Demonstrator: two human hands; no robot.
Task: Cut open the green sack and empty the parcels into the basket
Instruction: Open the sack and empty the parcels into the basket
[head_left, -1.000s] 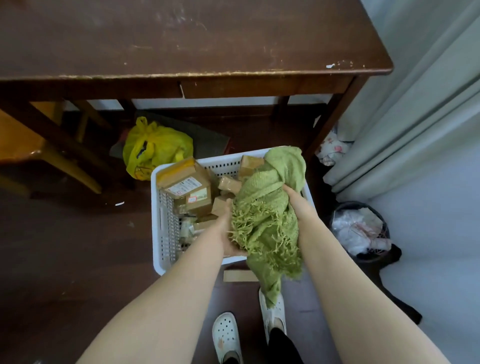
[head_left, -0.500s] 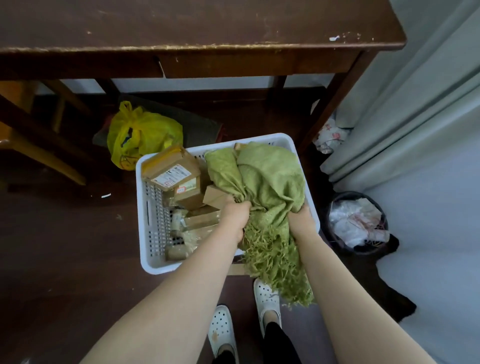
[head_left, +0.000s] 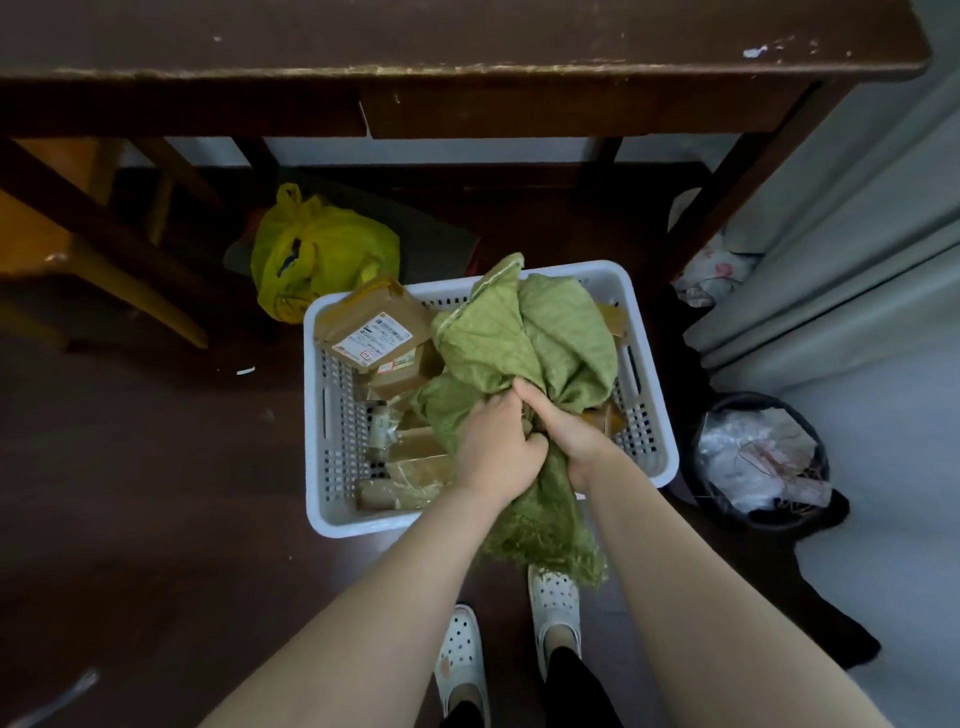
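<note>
The limp green sack (head_left: 524, 343) lies bunched over the right half of the white basket (head_left: 332, 514) on the floor. Its frayed cut end (head_left: 545, 535) hangs over the basket's near rim. My left hand (head_left: 493, 447) and my right hand (head_left: 569, 434) grip the sack's gathered middle side by side, fingers curled into the cloth. Several brown cardboard parcels fill the basket's left half; the largest parcel (head_left: 371, 330) with a white label leans in the far left corner. More parcels show under the sack at the right.
A dark wooden table (head_left: 467, 47) stands just beyond the basket, with a yellow plastic bag (head_left: 322, 254) beneath it. A black waste bin (head_left: 763, 457) full of plastic sits at the right, beside grey curtains (head_left: 857, 234). My white shoes (head_left: 553, 605) stand near the basket.
My hands have come together on the sack's middle, and the sack has sunk lower and spread over the basket's right half. The view has shifted closer to the basket.
</note>
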